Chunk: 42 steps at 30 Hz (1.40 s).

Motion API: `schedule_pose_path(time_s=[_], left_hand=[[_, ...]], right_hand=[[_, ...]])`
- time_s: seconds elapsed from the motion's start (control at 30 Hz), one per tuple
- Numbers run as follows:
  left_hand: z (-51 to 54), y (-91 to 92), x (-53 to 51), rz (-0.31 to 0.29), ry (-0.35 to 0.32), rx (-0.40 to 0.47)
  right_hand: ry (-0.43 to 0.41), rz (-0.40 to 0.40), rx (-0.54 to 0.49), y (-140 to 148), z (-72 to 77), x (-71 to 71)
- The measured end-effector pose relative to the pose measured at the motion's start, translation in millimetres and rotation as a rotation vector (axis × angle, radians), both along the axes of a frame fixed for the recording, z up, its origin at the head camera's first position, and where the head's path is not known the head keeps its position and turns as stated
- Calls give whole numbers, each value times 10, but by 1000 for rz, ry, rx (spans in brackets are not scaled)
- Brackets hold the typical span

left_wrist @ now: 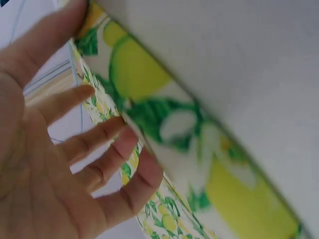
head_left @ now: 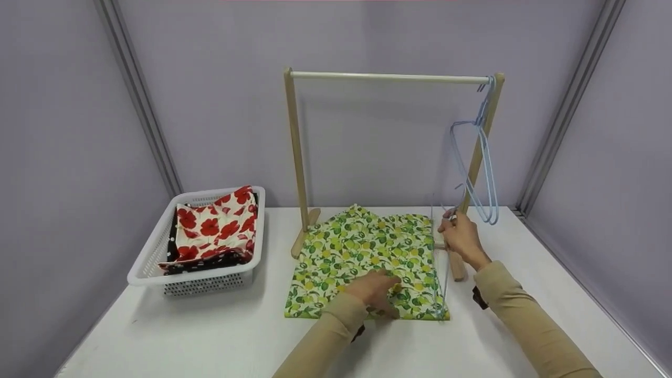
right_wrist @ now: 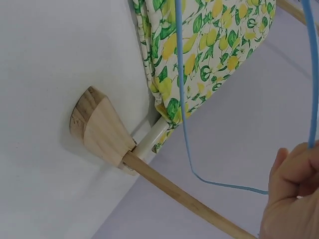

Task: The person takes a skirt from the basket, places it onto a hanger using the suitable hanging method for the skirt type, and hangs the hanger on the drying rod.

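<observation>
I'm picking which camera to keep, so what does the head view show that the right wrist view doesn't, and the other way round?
Only the head view shows the white basket, the red-flowered cloth in it, the left grip, the rack's top rail and the hanging hangers.

Only the right wrist view shows the dark grain on the wooden foot's end and the folded layers at the lemon-print cloth's side.

Both show the right grip, its blue hanger, the lemon-print cloth, wooden foot and upright.

Blue hanger (head_left: 447, 270) gripped by right hand (head_left: 462, 237); fruit-print cloth (head_left: 362, 244) on table (head_left: 210, 336) partly covered by left hand (head_left: 373, 290); flowered cloth (head_left: 218, 226) held in basket (head_left: 199, 278).
</observation>
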<state>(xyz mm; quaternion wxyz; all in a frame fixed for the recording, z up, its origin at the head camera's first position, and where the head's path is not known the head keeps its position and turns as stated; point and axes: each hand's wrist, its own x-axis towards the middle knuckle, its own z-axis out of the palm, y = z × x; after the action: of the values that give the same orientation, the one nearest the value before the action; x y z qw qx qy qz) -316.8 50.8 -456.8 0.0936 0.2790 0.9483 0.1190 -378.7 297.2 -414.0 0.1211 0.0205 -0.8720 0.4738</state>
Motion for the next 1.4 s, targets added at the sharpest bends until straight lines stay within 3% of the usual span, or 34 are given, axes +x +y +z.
schedule_pose_path(time_s=[0.13,0.37,0.57,0.7,0.77,0.83,0.97,1.07,1.13,1.2,1.3,1.4], left_hand=[[-25,75,-28,-11,75,-7],[-46,174,-115,-12,177,-95],[-107,200,-184,-12,284,-100],[-113,165,-256,11,294,-50],[-107,120,-324,49,251,37],[-103,51,-402,106,162,181],[-113,-129,-513,235,-60,551],[-133,-262,-566,326,-237,887],[-142,-340,-588,372,-356,1097],[-130,-407,-609,408,-471,1253],[-107,-478,-643,456,-562,1343],[-110,-513,-685,472,-579,1358]], right_hand=[[27,-27,36,36,-8,-7],[18,-41,42,100,32,-3],[84,-76,164,126,74,2],[103,-80,230,135,95,2],[105,-83,232,139,111,0],[103,-87,220,140,131,2],[72,-82,150,139,144,-2],[47,-72,100,137,133,-9],[40,-64,89,134,126,-10],[40,-62,89,135,127,-13],[33,-57,84,144,141,-27],[-1,-28,32,148,154,-49]])
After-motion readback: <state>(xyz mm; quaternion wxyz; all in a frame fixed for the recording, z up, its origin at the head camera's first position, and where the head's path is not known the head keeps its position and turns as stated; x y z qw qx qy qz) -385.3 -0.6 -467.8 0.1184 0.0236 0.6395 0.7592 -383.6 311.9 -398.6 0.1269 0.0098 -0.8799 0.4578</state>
